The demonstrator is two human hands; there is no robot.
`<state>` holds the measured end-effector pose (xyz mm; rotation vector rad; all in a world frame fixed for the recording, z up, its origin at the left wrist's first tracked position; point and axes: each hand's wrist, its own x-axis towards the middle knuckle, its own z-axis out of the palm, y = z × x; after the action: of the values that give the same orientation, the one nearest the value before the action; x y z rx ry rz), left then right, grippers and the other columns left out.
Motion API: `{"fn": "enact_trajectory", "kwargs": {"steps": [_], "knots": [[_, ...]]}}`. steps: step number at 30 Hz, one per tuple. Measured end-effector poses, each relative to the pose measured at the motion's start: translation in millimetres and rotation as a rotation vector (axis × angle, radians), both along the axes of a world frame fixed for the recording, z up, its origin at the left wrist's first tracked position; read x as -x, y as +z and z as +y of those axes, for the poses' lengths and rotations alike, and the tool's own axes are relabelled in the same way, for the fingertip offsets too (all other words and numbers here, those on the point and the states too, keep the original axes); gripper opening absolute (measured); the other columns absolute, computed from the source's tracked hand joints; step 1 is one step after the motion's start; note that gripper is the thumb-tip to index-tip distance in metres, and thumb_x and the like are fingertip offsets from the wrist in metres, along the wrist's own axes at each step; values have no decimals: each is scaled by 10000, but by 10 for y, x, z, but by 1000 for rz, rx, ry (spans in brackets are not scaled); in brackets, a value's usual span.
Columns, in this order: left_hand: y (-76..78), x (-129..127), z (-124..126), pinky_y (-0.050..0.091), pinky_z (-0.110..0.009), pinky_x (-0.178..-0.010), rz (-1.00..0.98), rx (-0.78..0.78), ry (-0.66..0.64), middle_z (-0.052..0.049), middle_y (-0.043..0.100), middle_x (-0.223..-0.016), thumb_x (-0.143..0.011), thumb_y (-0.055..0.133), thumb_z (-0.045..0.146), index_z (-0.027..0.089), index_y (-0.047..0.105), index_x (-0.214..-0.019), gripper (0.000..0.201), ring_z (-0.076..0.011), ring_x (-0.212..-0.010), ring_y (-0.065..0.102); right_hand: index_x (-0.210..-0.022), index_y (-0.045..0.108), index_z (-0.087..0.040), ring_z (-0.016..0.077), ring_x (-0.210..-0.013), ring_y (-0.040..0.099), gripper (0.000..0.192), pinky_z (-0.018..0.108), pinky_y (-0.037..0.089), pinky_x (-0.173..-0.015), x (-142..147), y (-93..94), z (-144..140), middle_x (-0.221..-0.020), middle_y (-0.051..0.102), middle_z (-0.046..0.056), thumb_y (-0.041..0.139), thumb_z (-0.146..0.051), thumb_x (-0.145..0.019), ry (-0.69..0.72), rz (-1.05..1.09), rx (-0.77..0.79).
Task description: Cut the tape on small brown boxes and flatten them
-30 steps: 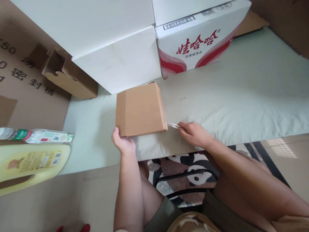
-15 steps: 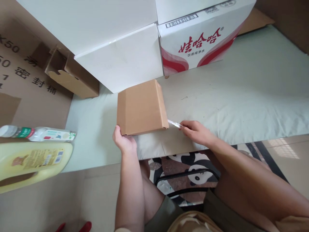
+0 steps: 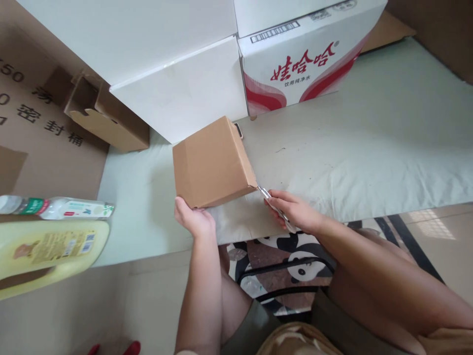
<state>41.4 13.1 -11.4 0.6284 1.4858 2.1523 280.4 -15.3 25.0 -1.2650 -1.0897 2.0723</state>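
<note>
Red characters 娃哈哈, with ® beside them and 饮用纯净水 in smaller print below, stand on the white cardboard carton with red waves [image 3: 303, 74] at the back of the pale green, cloth-covered tabletop [image 3: 377, 133]. The large brown cardboard carton at the left [image 3: 40, 153] reads 50, 汤 and 密封桶. Print on the clear plastic bottle with a green and red label [image 3: 74, 208] and the pale yellow plastic jug [image 3: 100, 236] is too small to read.

The tabletop's front edge runs just before the person's lap; open cloth stretches widely to the right, while a plain white box [image 3: 195, 93] closes off the back.

The small, flattish brown cardboard box [image 3: 212, 165] is near the front edge, its broad face up and slanted, its right side running away and leftward. The left hand [image 3: 195, 219] grips its near left corner. The right hand [image 3: 295, 209] is closed around a slim silvery metal tool [image 3: 264, 193], whose long axis lies diagonally, tip pointing forward and left at the box's near right corner; whether they touch, I cannot tell.
</note>
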Motion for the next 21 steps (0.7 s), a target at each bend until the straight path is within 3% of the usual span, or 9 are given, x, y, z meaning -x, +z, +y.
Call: {"fn": "enact_trajectory", "kwargs": {"steps": [4,9,14,21], "knots": [[36,-68,6,502,-319,-830,23,-35,26,-31,655,-922,-827,586,513,181,582,-907,341,-180,-913,643,-870,456,-231,91,-453,444,184,211,394,-429,71,5,14,-612,465,-70,517,-398,-916,-52,-7,47],[68,-81,10,460,-252,-690,-7,-13,85,1,590,-823,-801,617,468,180,525,-821,303,-131,-781,589,-879,477,-226,64,-385,294,202,190,246,-343,56,34,30,-580,409,-88,515,-424,-895,-33,182,130],[61,-73,18,401,-220,-599,-31,46,143,8,571,-796,-786,629,493,174,510,-780,341,-107,-721,546,-882,490,-223,53,-359,241,277,195,205,-321,-1,16,10,-565,400,-100,575,-486,-865,9,347,69],[41,0,27,436,-228,-618,-42,86,131,-6,605,-829,-793,638,554,165,550,-823,400,-106,-713,560,-910,540,-198,49,-355,302,300,200,227,-350,-124,-27,44,-556,420,-99,597,-492,-880,79,274,-25]]}}
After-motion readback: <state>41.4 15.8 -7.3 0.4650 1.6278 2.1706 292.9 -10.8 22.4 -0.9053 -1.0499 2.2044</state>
